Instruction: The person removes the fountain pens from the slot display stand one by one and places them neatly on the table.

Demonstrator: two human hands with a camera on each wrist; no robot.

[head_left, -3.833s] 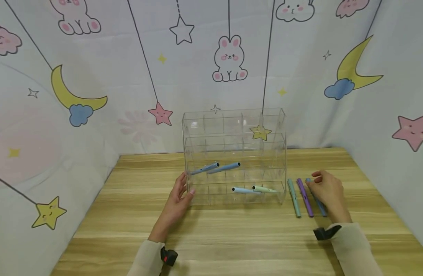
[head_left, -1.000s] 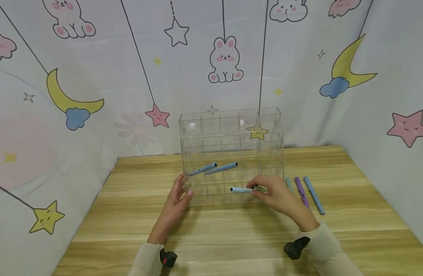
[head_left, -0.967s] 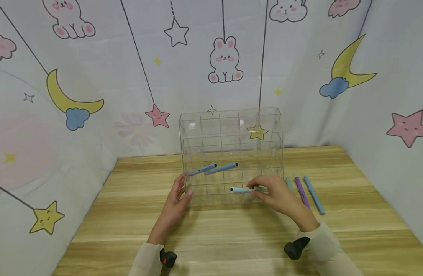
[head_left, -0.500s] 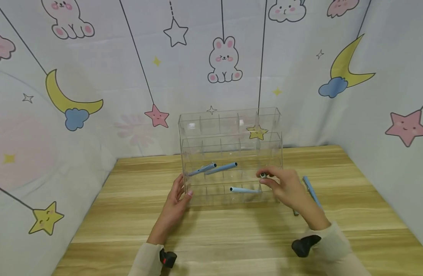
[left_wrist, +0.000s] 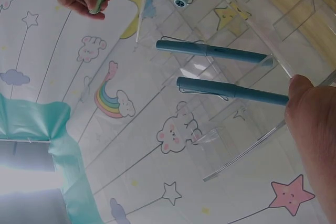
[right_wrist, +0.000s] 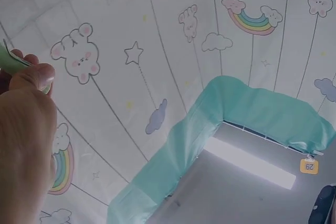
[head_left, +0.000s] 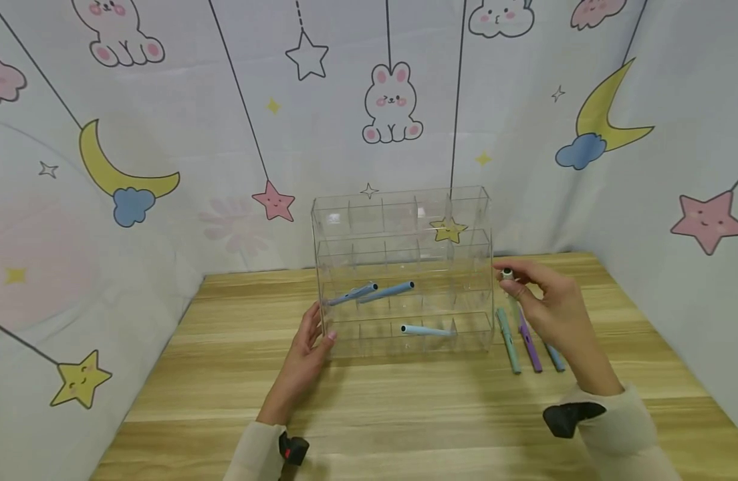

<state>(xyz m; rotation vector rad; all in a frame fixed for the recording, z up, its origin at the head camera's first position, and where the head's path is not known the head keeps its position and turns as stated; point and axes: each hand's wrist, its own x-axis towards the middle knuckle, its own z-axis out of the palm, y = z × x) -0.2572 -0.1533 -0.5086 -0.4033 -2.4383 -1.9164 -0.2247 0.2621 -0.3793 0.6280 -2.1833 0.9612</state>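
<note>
Right hand (head_left: 552, 304) pinches a pale green pen (head_left: 509, 284) in its fingers, upright, off the clear organizer's (head_left: 403, 267) right side, above three pens (head_left: 528, 341) on the counter (head_left: 405, 414). Left hand (head_left: 309, 344) rests straight fingers against the organizer's left wall, likely bracing it.

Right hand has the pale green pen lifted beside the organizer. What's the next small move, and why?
Probably lower the green pen onto the table beside the teal pen, purple pen and blue pen. The right hand holds it just above that row, clear of the clear organizer, which the left hand steadies.
</note>
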